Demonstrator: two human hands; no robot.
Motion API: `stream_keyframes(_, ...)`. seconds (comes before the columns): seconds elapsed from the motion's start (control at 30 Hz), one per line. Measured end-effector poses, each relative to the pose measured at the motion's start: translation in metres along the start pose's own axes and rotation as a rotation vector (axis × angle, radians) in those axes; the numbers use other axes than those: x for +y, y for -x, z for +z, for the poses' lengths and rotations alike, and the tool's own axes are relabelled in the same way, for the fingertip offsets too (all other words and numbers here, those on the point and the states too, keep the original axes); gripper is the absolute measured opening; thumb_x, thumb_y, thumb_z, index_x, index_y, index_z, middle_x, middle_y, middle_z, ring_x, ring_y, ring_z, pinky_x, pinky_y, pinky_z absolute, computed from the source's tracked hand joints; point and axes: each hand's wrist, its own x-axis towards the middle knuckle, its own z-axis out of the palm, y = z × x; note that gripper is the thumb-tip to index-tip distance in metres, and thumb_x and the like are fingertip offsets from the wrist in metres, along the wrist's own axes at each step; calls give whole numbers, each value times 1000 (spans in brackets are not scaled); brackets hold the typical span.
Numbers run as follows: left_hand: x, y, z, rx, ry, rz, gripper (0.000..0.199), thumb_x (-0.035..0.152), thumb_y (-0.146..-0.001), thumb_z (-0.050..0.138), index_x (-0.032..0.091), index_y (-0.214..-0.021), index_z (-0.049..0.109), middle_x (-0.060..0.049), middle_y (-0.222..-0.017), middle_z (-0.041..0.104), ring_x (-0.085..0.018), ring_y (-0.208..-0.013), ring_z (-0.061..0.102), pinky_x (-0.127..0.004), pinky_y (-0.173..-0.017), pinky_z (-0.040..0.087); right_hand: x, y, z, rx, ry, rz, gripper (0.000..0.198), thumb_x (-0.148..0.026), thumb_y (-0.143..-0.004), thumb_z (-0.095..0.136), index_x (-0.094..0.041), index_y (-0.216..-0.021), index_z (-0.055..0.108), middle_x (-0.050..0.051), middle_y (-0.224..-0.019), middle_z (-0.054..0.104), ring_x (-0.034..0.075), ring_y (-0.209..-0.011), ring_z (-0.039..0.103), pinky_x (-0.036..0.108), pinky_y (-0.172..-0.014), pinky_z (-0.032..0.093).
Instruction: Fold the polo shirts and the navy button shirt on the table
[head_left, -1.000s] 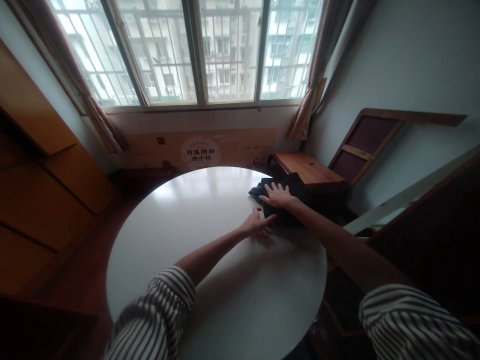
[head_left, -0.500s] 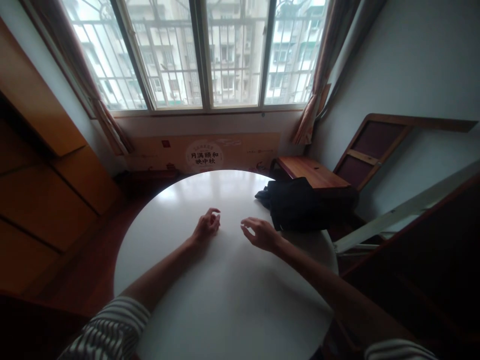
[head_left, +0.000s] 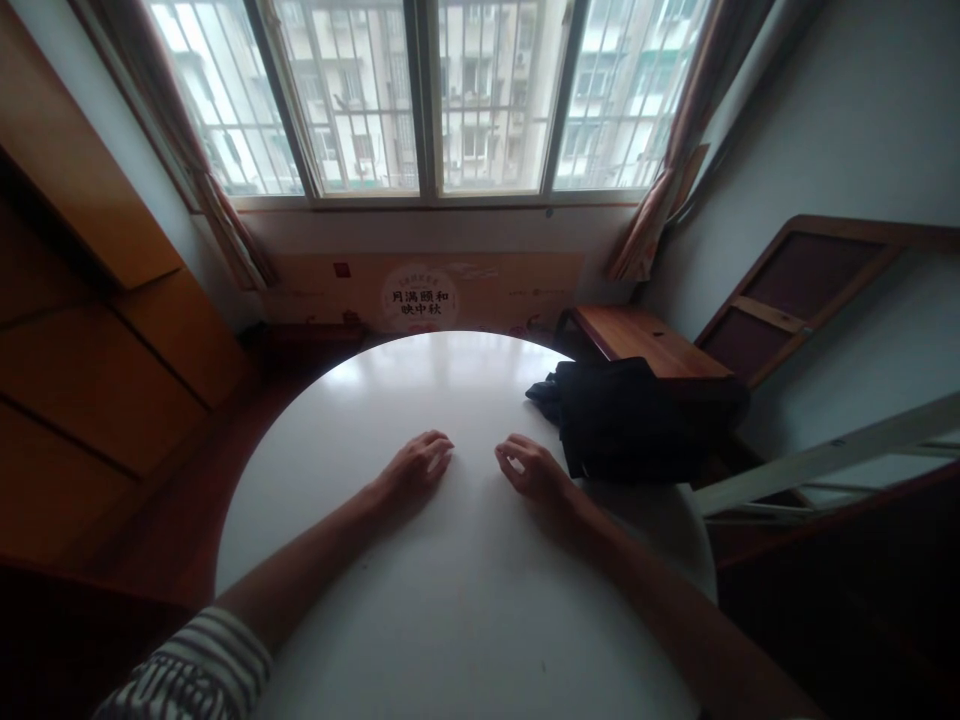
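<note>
My left hand rests at the middle of a round white table, its fingers loosely curved and the thumb apart from them. Across a short gap, my right hand is held in a similar relaxed curve, with a small space showing between thumb and forefinger. Nothing shows in either hand. Just beyond the right wrist, a folded piece of black cloth lies on the tabletop near its right edge; my right hand is close to it but apart.
A low wooden table stands behind the cloth. At the right, a wooden frame with dark panels leans on the wall beside a pale metal bar. Cabinets line the left, and a barred window is ahead.
Both hands have lowered toward the tabletop, with the left hand's raised fingers now curving downward. The view has shifted slightly left and down.
</note>
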Motion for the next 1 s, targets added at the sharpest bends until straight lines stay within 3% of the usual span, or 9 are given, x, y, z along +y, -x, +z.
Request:
stream_keyframes(0.07, 2, 1, -3, -29, -54, 5, 40, 37, -100, 44, 15, -131, 57, -16, -132, 60, -27, -127, 54, -45, -108, 44, 1, 0, 0, -39, -22, 7, 28, -36, -100, 47, -18, -109, 66, 13, -105, 67, 23, -98, 64, 36, -87, 52)
stream_keyframes(0.1, 3, 2, -5, -49, -95, 5, 52, 44, -99, 47, 14, -142, 48, -17, -143, 52, -30, -138, 43, -50, -114, 36, 2, 1, 0, -78, -8, 11, 40, -44, -98, 50, -17, -125, 61, 16, -121, 64, 26, -114, 61, 40, -98, 49)
stream_keyframes(0.2, 4, 3, -13, -189, -189, -10, 94, 67, -89, 53, 15, -159, 16, -18, -162, 24, -36, -151, 12, -59, -120, 13, 3, 4, 3, -253, 89, 39, 96, -71, -85, 54, -10, -154, 28, 22, -157, 33, 34, -146, 29, 52, -117, 28)
stream_keyframes(0.27, 2, 4, -15, -311, -197, -30, 101, 75, -86, 49, 17, -160, 10, -17, -163, 17, -36, -152, 10, -59, -120, 9, 1, 7, 5, -372, 138, 53, 113, -82, -80, 49, -7, -158, 16, 22, -162, 20, 34, -150, 16, 53, -121, 19)
stream_keyframes(0.37, -3, 6, -12, -400, -196, -48, 107, 81, -81, 47, 17, -160, 10, -17, -163, 15, -36, -151, 13, -58, -120, 9, -3, 8, 6, -475, 182, 59, 118, -87, -78, 42, -3, -158, 15, 22, -162, 16, 34, -151, 12, 53, -122, 14)
stream_keyframes(0.5, -7, 7, -8, -415, -203, -45, 113, 83, -79, 48, 15, -160, 8, -18, -163, 15, -34, -151, 15, -55, -120, 6, -8, 6, 5, -514, 213, 85, 121, -89, -78, 36, 1, -156, 18, 23, -162, 15, 35, -151, 13, 52, -122, 12)
stream_keyframes(1.0, -7, 7, -8, -393, -184, -38, 111, 83, -78, 49, 16, -159, 12, -19, -162, 18, -36, -150, 18, -56, -120, 6, -4, 8, 9, -465, 247, 57, 119, -88, -78, 38, -3, -158, 14, 23, -161, 18, 34, -151, 15, 51, -122, 13)
